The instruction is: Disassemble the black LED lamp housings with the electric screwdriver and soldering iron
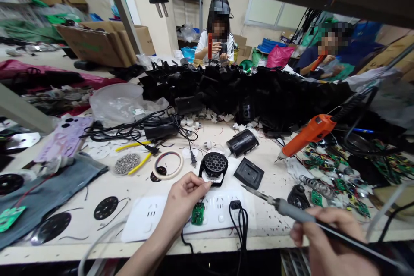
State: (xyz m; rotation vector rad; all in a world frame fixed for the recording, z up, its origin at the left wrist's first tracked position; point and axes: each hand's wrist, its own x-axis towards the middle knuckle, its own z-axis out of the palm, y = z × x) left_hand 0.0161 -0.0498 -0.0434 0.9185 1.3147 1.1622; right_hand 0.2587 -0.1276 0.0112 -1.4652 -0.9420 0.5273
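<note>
My right hand (333,235) is closed around the grey and black handle of a soldering iron (286,208), its metal tip pointing left above the bench. My left hand (186,194) is pinched at the near edge of a black round part with a honeycomb grille (214,164); what lies between the fingertips is hidden. Just below those fingers, a small green circuit board (198,214) rests over a white power strip (145,213). A black plug (235,205) sits in that strip. Right of the grille part lies a black rectangular cover (248,173).
An orange electric screwdriver (307,136) hangs at the right over circuit boards (343,183) and wires. Tape (167,165), a dish of screws (127,164) and black discs (106,208) lie left. Black housings (226,90) are heaped behind; two people sit beyond.
</note>
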